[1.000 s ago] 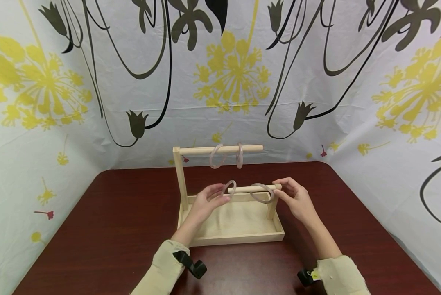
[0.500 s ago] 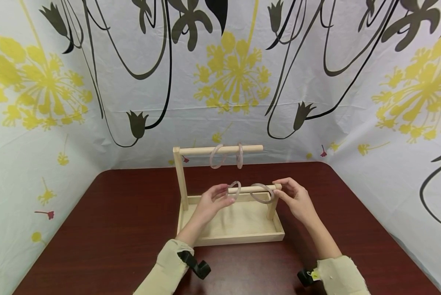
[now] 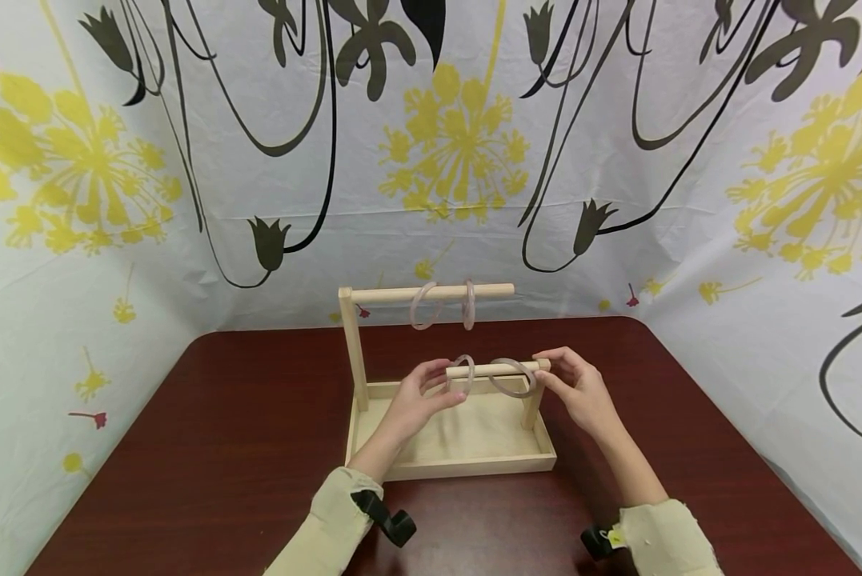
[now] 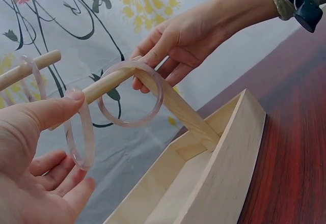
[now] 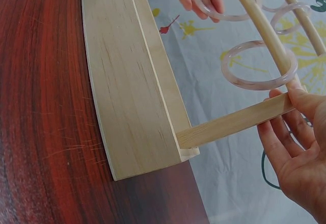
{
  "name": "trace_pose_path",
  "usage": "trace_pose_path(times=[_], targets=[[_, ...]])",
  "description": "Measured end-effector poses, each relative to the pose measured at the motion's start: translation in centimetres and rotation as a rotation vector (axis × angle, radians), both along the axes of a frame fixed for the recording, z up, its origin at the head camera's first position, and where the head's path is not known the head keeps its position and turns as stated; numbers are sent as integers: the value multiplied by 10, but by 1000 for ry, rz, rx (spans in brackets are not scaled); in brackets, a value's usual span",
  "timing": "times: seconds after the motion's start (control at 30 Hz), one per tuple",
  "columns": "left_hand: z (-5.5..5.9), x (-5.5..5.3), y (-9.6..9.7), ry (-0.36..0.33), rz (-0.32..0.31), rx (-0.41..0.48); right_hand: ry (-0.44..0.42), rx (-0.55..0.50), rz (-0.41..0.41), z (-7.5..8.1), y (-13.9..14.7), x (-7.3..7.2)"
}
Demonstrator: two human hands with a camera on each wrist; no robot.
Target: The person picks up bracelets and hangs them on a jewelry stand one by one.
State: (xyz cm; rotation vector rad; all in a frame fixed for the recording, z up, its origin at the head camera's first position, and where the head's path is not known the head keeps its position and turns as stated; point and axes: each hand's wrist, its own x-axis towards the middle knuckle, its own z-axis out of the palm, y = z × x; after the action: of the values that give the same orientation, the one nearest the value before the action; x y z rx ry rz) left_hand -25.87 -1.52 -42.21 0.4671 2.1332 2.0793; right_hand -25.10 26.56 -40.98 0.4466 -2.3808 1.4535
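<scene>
A pale, translucent bangle (image 3: pixel 463 374) hangs round the free left end of the lower bar (image 4: pixel 112 84) on a wooden jewelry stand (image 3: pixel 467 466). My left hand (image 3: pixel 419 400) is beside this bangle, its thumb near the ring in the left wrist view and its fingers spread loosely; whether the thumb touches it I cannot tell. Another bangle (image 5: pixel 244 85) hangs farther right on the same bar, by the post. There my right hand (image 3: pixel 578 388) grips the top of the short post (image 5: pixel 239 118), thumb on one side and fingers on the other.
Two more bangles, one left (image 3: pixel 414 308) and one right (image 3: pixel 469 306), hang from the upper bar (image 3: pixel 373 295) behind. The stand's shallow tray base rests on a dark red-brown table (image 3: pixel 258 424). A flower-patterned cloth (image 3: pixel 373 184) surrounds the table's back and sides.
My left hand has carried the bangle rightward onto the end of the lower bar, and its fingers have loosened. My right hand has stayed on the post.
</scene>
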Motion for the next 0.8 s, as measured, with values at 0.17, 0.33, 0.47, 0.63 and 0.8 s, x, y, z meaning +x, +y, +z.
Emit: trace_pose_path(times=[0.17, 0.33, 0.47, 0.63, 0.8], targets=[[0, 1, -2, 6, -21, 13, -1, -1, 1, -1, 0, -1], [-1, 2, -3, 8, -30, 13, -1, 3, -1, -1, 0, -1], [-2, 1, -4, 17, -25, 4, -1, 6, -3, -1, 1, -1], [-3, 2, -7, 20, -15, -13, 1, 10, -7, 0, 1, -1], [6, 6, -26, 59, -10, -46, 2, 18, 12, 3, 2, -2]])
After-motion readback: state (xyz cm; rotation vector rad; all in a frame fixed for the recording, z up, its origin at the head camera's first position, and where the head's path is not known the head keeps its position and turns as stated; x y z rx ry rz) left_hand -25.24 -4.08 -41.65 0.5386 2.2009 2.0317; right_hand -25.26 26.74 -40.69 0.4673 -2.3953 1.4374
